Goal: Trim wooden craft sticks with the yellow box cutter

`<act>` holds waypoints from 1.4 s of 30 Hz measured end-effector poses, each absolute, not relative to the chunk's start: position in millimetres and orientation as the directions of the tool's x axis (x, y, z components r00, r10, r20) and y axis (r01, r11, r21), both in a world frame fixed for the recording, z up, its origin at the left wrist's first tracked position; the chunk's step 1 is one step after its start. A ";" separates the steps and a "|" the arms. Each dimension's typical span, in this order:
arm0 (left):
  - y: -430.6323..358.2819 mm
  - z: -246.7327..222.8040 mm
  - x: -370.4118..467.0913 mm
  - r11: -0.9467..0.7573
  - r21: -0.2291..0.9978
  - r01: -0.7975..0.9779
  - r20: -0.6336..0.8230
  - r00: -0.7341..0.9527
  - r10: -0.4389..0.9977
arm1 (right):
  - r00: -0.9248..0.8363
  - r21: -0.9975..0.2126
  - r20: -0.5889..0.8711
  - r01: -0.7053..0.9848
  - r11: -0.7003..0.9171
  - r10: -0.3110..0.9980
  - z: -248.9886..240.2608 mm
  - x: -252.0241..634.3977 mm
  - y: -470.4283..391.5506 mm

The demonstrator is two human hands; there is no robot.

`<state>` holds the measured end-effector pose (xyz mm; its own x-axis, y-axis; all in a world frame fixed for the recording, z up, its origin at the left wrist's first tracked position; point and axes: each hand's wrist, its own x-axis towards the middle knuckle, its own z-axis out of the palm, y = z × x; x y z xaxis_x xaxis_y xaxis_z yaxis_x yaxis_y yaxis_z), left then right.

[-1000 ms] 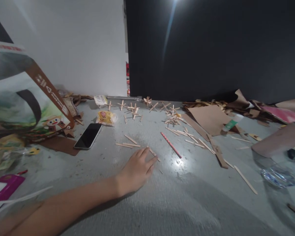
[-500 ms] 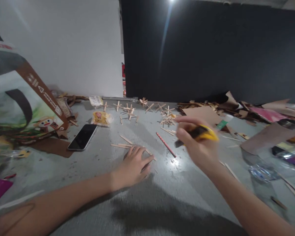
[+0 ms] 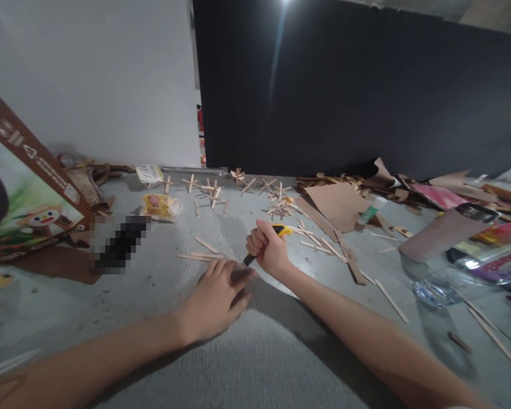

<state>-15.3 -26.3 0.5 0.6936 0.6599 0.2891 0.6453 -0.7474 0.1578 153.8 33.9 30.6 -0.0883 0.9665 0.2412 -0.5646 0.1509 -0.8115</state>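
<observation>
My right hand [image 3: 267, 247] is closed around a yellow and black cutter [image 3: 281, 229], its dark tip pointing down and left toward my left hand. On the grey table, my left hand [image 3: 221, 292] lies palm down, its fingertips close to the cutter's tip. Whatever is under those fingertips is mostly hidden. Just beyond my left hand are a few loose wooden sticks [image 3: 206, 245]. Farther back stand small crossed-stick pieces [image 3: 214, 196], with a pile of sticks [image 3: 279, 209] to their right. More sticks [image 3: 315, 246] lie beyond my right wrist.
At the left are a printed bag [image 3: 38, 199], a blurred-out dark object [image 3: 121, 244] and a yellow packet [image 3: 157, 207]. Brown cardboard [image 3: 338, 205], a glue stick [image 3: 372, 211], a pinkish cup [image 3: 443, 232] and clear plastic [image 3: 436, 291] lie at the right. Panels rise behind.
My right hand has moved left and closer to my left hand, with the cutter in it. The red pencil seen before is no longer visible. The view has shifted a little.
</observation>
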 end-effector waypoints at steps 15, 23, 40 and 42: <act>-27.8 5.5 -15.3 -0.734 0.171 0.657 0.228 0.698 0.678 | -0.075 -0.787 0.216 -0.604 0.128 0.973 20.9 152.4 36.2; -27.8 2.5 -15.7 -0.736 0.172 0.655 0.247 0.694 0.676 | -0.069 -0.806 0.202 -0.578 0.126 0.977 21.2 150.8 34.1; -25.8 -1.9 -16.3 -0.745 0.199 0.636 0.298 0.685 0.665 | -0.088 -0.831 0.277 -0.522 0.193 0.957 15.0 143.6 26.6; -25.6 -1.3 -15.1 -0.742 0.201 0.640 0.294 0.683 0.669 | -0.082 -0.832 0.277 -0.520 0.196 0.957 13.9 142.9 27.8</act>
<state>-15.1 -25.6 -1.3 0.6829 0.6687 0.2941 0.6399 -0.7418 0.2006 142.9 27.8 13.9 -0.0817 0.9575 0.2768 -0.5196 0.1961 -0.8316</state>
